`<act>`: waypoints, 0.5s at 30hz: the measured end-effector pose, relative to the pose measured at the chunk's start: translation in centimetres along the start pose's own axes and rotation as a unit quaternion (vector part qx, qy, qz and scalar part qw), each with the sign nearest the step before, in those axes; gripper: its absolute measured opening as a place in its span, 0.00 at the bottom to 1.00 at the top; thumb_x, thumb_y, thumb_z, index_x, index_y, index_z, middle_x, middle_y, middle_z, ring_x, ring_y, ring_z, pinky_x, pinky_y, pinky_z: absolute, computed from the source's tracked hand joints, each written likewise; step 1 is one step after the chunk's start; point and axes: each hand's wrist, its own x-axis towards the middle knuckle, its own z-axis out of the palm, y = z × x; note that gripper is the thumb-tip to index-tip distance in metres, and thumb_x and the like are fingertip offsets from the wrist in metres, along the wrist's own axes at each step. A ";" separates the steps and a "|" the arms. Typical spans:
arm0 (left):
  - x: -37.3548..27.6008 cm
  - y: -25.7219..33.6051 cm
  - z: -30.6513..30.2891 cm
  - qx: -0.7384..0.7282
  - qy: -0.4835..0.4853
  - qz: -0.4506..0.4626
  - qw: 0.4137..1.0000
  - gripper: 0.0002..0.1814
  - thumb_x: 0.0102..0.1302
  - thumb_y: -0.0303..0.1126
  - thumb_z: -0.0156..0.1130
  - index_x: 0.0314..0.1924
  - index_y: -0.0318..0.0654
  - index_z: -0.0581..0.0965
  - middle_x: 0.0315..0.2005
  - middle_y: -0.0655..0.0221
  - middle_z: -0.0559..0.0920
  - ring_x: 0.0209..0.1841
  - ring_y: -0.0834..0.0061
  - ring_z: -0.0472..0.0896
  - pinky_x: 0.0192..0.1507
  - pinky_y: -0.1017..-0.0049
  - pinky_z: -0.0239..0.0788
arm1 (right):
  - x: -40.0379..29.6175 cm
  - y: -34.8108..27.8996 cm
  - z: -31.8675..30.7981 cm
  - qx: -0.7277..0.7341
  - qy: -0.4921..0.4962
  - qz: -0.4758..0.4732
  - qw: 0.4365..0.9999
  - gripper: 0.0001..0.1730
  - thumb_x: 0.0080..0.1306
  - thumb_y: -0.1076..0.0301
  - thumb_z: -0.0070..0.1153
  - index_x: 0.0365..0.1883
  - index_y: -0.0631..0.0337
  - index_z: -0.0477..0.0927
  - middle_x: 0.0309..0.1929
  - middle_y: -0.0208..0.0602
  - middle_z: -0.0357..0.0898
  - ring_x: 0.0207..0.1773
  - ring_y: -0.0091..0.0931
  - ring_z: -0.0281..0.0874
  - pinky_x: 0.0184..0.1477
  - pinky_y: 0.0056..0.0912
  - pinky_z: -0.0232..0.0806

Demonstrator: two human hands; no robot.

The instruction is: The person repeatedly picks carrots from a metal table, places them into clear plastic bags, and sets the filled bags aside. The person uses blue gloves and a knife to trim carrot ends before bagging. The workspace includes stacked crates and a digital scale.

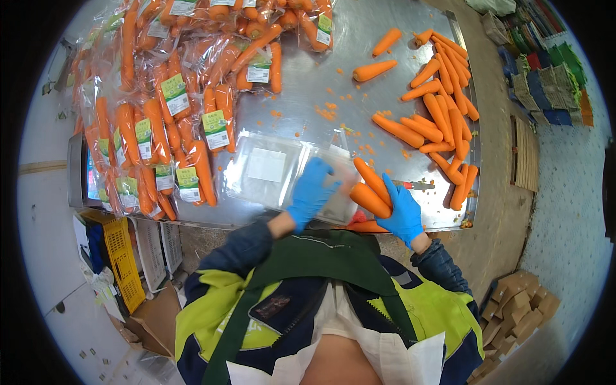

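My right hand [400, 214], in a blue glove, grips two carrots [369, 199] side by side, their thick ends pointing left. Above a pile of clear plastic bags [240, 185] is my left hand [312, 192], also gloved in blue. Its fingers are curled near the bags' edge; whether they pinch any film is unclear. A white label [266, 164] shows on the bags. Just beyond my right hand lies a red-handled tool [415, 185] with a short metal blade, partly hidden by the glove. Another carrot [368, 226] rests at the table's near edge.
Loose carrots [445, 115] cover the right side of the steel table [298, 103]. Bagged, labelled carrots [144, 130] are heaped at left, beside a screen [91, 178]. Orange scraps [327, 112] dot the middle. A yellow crate [122, 260] and cardboard boxes [517, 308] stand below.
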 end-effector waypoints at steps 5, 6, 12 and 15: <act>-0.6 -7.3 10.1 0.226 0.045 0.024 0.973 0.13 0.53 0.27 0.70 0.33 0.36 0.73 0.44 0.56 0.72 0.46 0.50 0.71 0.47 0.58 0.66 | -0.3 4.3 -0.5 0.014 -0.004 -0.077 0.997 0.58 0.45 0.64 0.72 0.76 0.50 0.58 0.46 0.47 0.74 0.47 0.46 0.75 0.47 0.44 0.71; -0.5 -7.5 10.6 0.210 0.060 0.022 0.976 0.12 0.53 0.27 0.69 0.33 0.35 0.73 0.44 0.55 0.72 0.46 0.50 0.71 0.47 0.58 0.66 | -0.2 5.0 -0.6 0.015 -0.012 -0.091 0.996 0.58 0.45 0.65 0.72 0.76 0.50 0.58 0.47 0.47 0.74 0.48 0.46 0.75 0.48 0.44 0.71; -1.4 -6.4 10.4 0.111 0.138 -0.037 0.983 0.08 0.56 0.23 0.68 0.31 0.34 0.75 0.46 0.59 0.75 0.47 0.58 0.76 0.48 0.66 0.71 | 1.6 8.3 -0.5 -0.056 -0.013 -0.241 0.969 0.55 0.48 0.67 0.69 0.76 0.50 0.58 0.45 0.47 0.75 0.45 0.45 0.75 0.44 0.45 0.71; -1.4 -3.9 8.2 0.064 0.115 -0.027 0.991 0.08 0.56 0.22 0.68 0.32 0.34 0.76 0.46 0.61 0.75 0.48 0.60 0.76 0.49 0.67 0.72 | 3.4 8.8 -0.7 -0.113 -0.108 -0.289 0.944 0.54 0.50 0.65 0.69 0.76 0.50 0.58 0.51 0.50 0.75 0.47 0.46 0.76 0.46 0.45 0.72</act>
